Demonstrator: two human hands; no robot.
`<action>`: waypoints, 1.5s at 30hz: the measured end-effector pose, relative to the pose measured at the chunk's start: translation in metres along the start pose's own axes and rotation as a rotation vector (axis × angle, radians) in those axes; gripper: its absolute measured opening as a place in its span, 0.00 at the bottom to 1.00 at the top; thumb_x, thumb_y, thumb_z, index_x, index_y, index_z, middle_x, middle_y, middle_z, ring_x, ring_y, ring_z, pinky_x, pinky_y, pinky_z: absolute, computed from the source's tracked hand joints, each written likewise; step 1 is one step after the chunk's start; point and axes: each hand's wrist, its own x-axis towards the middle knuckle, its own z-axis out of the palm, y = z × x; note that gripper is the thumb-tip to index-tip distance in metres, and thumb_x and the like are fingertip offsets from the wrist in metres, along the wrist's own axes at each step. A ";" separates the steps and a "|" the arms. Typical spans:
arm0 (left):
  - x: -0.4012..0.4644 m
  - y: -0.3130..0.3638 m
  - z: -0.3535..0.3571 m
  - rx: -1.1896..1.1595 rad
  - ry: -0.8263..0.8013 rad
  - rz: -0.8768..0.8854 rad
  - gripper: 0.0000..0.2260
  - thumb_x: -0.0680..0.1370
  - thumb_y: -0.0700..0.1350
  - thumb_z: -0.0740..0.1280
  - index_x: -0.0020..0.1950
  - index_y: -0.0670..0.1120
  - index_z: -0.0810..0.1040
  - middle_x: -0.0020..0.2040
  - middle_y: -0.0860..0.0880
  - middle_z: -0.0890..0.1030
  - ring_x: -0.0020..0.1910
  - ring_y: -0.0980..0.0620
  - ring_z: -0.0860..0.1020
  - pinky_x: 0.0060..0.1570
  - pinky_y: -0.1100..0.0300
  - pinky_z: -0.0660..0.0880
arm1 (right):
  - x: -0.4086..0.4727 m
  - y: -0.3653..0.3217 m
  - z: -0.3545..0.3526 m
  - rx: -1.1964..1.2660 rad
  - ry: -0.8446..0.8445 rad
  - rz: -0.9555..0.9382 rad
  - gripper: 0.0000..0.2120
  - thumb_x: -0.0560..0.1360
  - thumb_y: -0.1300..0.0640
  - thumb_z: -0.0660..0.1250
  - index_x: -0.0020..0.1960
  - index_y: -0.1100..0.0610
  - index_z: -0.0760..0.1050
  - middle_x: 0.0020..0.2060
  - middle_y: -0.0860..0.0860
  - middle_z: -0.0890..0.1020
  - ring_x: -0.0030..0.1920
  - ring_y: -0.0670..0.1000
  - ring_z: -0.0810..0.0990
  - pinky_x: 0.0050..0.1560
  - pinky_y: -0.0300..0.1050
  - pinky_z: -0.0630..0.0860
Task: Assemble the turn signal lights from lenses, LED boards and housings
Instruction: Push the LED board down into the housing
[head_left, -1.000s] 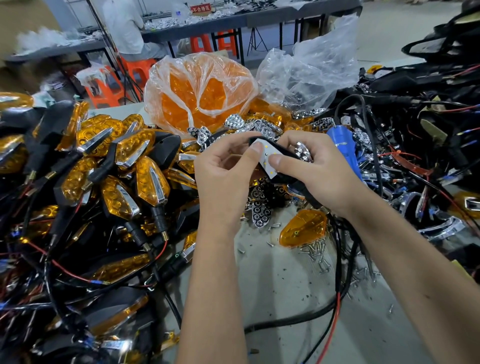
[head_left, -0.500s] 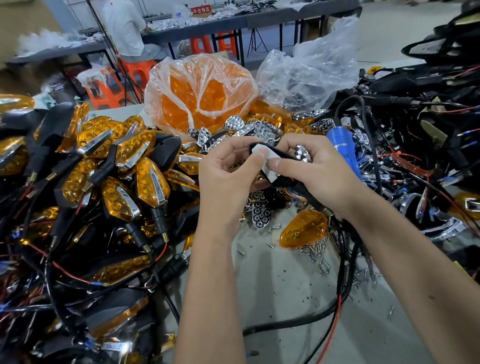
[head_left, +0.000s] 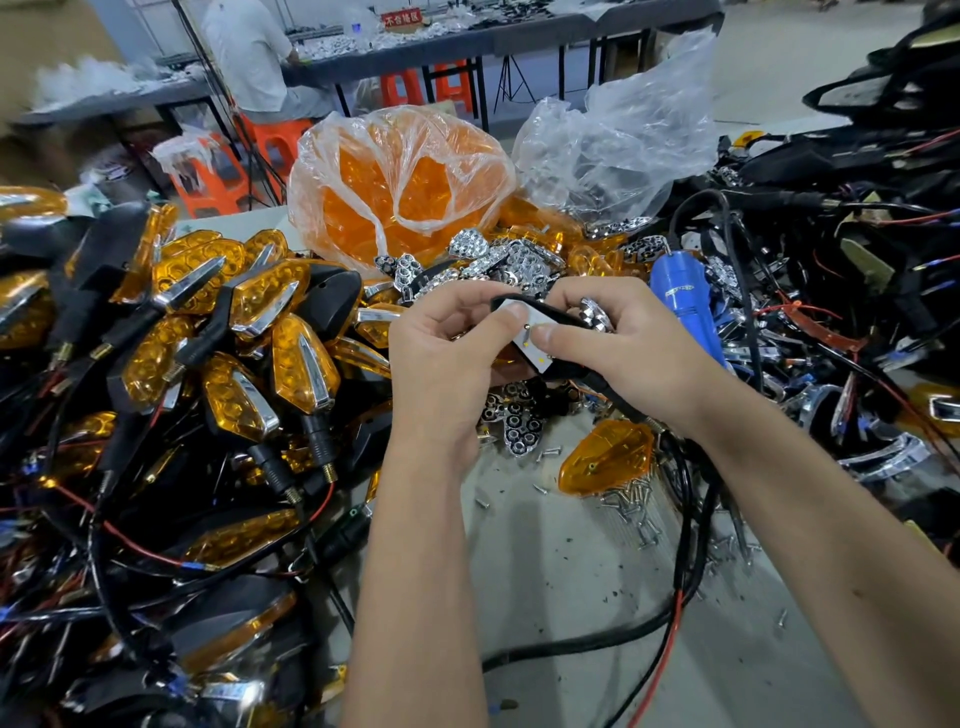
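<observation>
Both hands (head_left: 545, 343) press LED board (head_left: 535, 349) into, seemingly, black housing (head_left: 563, 316)

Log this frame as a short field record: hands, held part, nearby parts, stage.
left hand: left hand grips the black plastic housing, thumb on the board
right hand: right hand grips the same housing, thumb pressing the board; a chrome reflector piece sits by its fingers
held part: white LED board lying in the housing
nearby: loose amber lens on the grey table, small silver screws beside it, blue electric screwdriver behind the right hand
left pile: finished amber turn signals
stage: board being seated, lens not yet on
</observation>
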 end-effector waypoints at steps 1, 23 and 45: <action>0.000 0.000 0.000 -0.003 -0.002 -0.006 0.07 0.77 0.33 0.73 0.45 0.46 0.85 0.37 0.47 0.83 0.36 0.51 0.83 0.35 0.54 0.82 | 0.000 0.000 0.000 -0.018 -0.001 0.001 0.14 0.78 0.54 0.71 0.42 0.64 0.74 0.31 0.44 0.71 0.33 0.46 0.70 0.38 0.45 0.70; 0.003 -0.009 -0.011 0.056 -0.020 -0.143 0.04 0.78 0.34 0.74 0.49 0.42 0.86 0.39 0.45 0.87 0.40 0.46 0.87 0.34 0.55 0.83 | 0.001 -0.013 -0.029 0.098 0.181 0.021 0.20 0.81 0.71 0.66 0.69 0.56 0.74 0.47 0.51 0.88 0.53 0.51 0.87 0.57 0.41 0.81; 0.005 -0.011 -0.010 0.060 -0.018 -0.179 0.07 0.75 0.35 0.77 0.52 0.39 0.86 0.40 0.42 0.85 0.35 0.49 0.83 0.32 0.58 0.81 | -0.004 -0.019 -0.021 -0.005 0.004 0.073 0.07 0.73 0.61 0.79 0.49 0.55 0.85 0.32 0.49 0.86 0.27 0.45 0.78 0.31 0.31 0.74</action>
